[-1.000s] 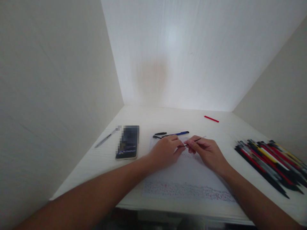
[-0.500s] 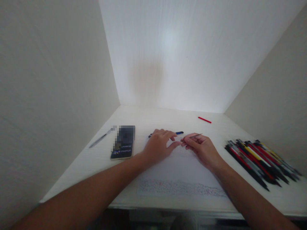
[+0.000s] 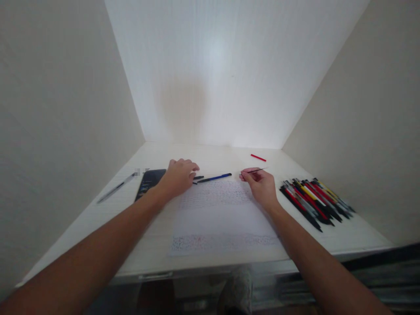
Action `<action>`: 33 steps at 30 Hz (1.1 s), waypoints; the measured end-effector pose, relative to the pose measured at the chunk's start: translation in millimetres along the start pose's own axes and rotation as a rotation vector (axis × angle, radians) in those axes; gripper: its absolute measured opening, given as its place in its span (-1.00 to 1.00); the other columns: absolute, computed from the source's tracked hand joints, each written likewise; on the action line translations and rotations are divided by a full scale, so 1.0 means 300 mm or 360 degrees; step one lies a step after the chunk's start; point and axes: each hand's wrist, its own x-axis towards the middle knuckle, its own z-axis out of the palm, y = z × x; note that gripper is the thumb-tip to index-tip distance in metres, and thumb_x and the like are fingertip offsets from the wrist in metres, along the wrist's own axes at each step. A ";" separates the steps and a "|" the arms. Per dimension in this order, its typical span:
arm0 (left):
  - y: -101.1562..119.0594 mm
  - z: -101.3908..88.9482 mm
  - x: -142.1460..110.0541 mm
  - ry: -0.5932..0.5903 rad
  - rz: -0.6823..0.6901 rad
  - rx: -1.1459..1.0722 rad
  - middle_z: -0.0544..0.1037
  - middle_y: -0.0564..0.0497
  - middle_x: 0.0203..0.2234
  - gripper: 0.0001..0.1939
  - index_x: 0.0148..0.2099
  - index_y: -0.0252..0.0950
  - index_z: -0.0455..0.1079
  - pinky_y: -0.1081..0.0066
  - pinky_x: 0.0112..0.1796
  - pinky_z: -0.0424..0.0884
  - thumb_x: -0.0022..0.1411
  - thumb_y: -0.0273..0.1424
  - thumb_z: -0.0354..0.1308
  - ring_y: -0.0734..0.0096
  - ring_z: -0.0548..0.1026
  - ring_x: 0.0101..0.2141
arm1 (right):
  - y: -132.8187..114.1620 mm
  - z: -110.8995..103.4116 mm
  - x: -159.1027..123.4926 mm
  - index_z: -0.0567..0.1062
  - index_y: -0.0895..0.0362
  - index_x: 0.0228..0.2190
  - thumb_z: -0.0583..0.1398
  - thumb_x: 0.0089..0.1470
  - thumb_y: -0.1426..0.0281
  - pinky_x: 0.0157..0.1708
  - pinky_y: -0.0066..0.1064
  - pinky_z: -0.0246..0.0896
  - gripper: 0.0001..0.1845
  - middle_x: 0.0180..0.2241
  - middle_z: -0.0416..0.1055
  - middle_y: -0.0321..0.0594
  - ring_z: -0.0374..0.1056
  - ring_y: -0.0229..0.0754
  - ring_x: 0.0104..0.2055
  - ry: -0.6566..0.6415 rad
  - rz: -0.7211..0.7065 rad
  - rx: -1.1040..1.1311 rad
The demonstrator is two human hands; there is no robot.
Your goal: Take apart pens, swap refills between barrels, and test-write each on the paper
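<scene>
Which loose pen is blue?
The blue pen at the paper's far edge, between left hand and right hand; the clear pen lies beside the phone.

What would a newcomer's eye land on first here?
Probably the bundle of red, black and yellow pens on the right side of the white desk. Next, the small red stick alone near the back wall, and the blue-and-black pen between the left hand and the right hand, at the top edge of the written-on paper.
</scene>
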 end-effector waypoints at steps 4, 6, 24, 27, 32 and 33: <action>0.090 0.043 0.012 -0.0014 0.0349 -0.0195 0.54 -0.07 -0.20 -0.77 -0.11 -0.26 0.48 0.22 -0.11 0.28 0.28 -0.45 0.01 0.25 0.43 -0.18 | 0.031 -0.001 0.005 0.57 0.18 -0.28 0.22 0.07 0.32 -0.20 -0.25 0.39 -0.78 -0.30 0.57 -0.09 0.49 -0.14 -0.31 -0.0024 -0.0267 -0.0384; 0.143 0.074 0.029 -0.0062 0.0511 -0.0194 0.52 -0.09 -0.19 -0.77 -0.12 -0.29 0.48 0.22 -0.10 0.30 0.27 -0.48 0.02 0.25 0.42 -0.18 | 0.039 -0.004 0.007 0.58 0.16 -0.29 0.21 0.08 0.36 -0.20 -0.25 0.37 -0.81 -0.29 0.57 -0.11 0.48 -0.13 -0.28 -0.0043 -0.0373 -0.0506; 0.255 0.229 0.179 -0.0145 0.0612 -0.0130 0.47 -0.08 -0.34 -0.74 -0.32 -0.30 0.44 0.29 -0.14 0.37 0.21 -0.60 -0.07 0.28 0.45 -0.26 | 0.047 -0.015 0.005 0.58 0.11 -0.31 0.12 0.06 0.58 -0.11 -0.29 0.33 -0.73 -0.27 0.55 -0.15 0.45 -0.12 -0.21 -0.0086 -0.0569 -0.0716; 0.265 0.232 0.176 -0.0166 0.0587 -0.0130 0.47 -0.09 -0.31 -0.77 -0.26 -0.30 0.41 0.29 -0.13 0.36 0.22 -0.60 -0.06 0.26 0.45 -0.23 | 0.044 -0.016 0.001 0.59 0.14 -0.32 0.12 0.04 0.61 -0.11 -0.29 0.33 -0.72 -0.29 0.55 -0.12 0.45 -0.12 -0.23 -0.0138 -0.0610 -0.0735; 0.278 0.234 0.159 -0.0234 0.0520 -0.0106 0.49 -0.16 -0.23 -0.71 -0.13 -0.35 0.38 0.28 -0.12 0.35 0.19 -0.66 -0.07 0.23 0.46 -0.19 | 0.021 -0.012 -0.005 0.60 0.12 -0.31 0.12 0.03 0.63 -0.11 -0.33 0.31 -0.69 -0.29 0.54 -0.15 0.44 -0.14 -0.22 -0.0270 -0.0671 -0.0770; 0.281 0.232 0.156 -0.0249 0.0496 -0.0097 0.49 -0.18 -0.21 -0.70 -0.12 -0.36 0.38 0.27 -0.12 0.35 0.17 -0.67 -0.08 0.22 0.46 -0.19 | 0.015 -0.011 -0.007 0.61 0.11 -0.32 0.12 0.03 0.64 -0.12 -0.34 0.31 -0.69 -0.29 0.54 -0.16 0.44 -0.15 -0.23 -0.0297 -0.0679 -0.0774</action>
